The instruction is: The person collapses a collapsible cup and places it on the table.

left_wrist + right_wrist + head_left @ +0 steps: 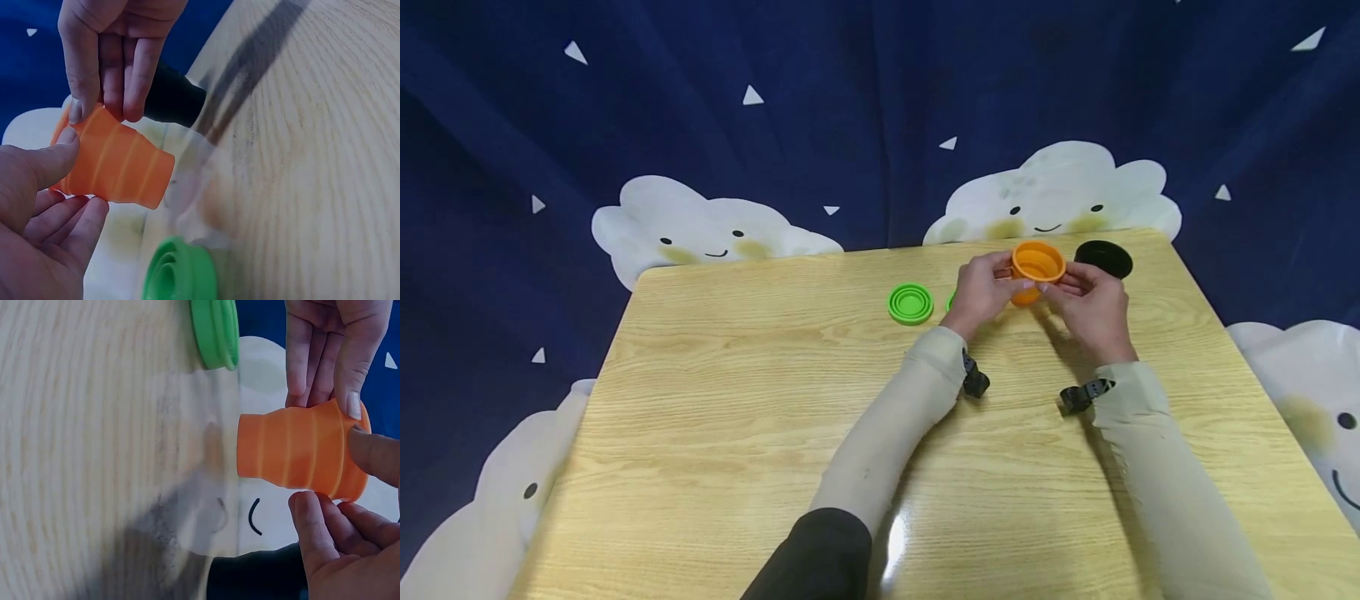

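Observation:
An orange collapsible cup, extended to its full ringed height, is held up over the back right of the table. My left hand pinches its rim from the left, thumb in front and fingers behind. From the other side my right hand grips the same rim in the same way. Both wrist views show the cup's stepped orange wall between the two hands, its narrow base pointing at the table. Just behind the right hand stands a black cup, partly covered by the fingers in the right wrist view.
A flattened green collapsible cup lies on the wooden table left of my hands. Another green piece shows beside the left hand, mostly hidden by it. A dark blue curtain with white clouds hangs behind the table's back edge.

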Tool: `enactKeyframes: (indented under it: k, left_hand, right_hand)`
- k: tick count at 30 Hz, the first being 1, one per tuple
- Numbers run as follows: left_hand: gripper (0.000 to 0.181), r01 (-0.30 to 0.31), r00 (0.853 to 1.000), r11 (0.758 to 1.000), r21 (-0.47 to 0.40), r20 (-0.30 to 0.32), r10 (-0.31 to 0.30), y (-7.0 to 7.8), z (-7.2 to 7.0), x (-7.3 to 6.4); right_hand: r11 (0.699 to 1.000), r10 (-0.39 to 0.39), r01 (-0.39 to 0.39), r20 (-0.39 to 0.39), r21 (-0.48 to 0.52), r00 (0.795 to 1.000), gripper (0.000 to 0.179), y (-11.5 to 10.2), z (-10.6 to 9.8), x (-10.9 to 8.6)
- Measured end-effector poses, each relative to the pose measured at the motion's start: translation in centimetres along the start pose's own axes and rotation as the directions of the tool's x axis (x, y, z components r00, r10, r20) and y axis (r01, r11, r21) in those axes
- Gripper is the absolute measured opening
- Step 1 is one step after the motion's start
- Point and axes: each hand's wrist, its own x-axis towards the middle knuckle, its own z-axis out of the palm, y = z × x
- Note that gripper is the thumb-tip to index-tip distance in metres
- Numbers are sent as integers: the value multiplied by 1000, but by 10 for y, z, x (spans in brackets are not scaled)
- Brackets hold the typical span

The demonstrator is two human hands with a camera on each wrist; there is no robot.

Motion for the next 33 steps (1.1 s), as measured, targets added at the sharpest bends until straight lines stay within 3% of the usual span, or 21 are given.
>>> enactKeyframes:
  k: [5, 13, 23, 33]
  left_hand:
    - [52, -23, 1000, 999, -24, -9, 23, 5, -10, -5]
    - [51, -114, 993, 993, 16, 6, 114, 14, -31, -14]
    - [51, -144, 990, 989, 37, -2, 144, 24, -61, -32]
    - [46, -260, 963, 965, 36, -59, 262, 29, -92, -57]
  right_hand:
    - [999, -44, 44, 4, 1, 999, 55, -8, 0, -1]
    - [995, -91, 90, 18, 34, 996, 55, -22, -1, -2]
    - [989, -128, 123, 57, 82, 990, 55, -45, -2, -12]
    - [965, -193, 169, 104, 201, 976, 52, -68, 7, -27]
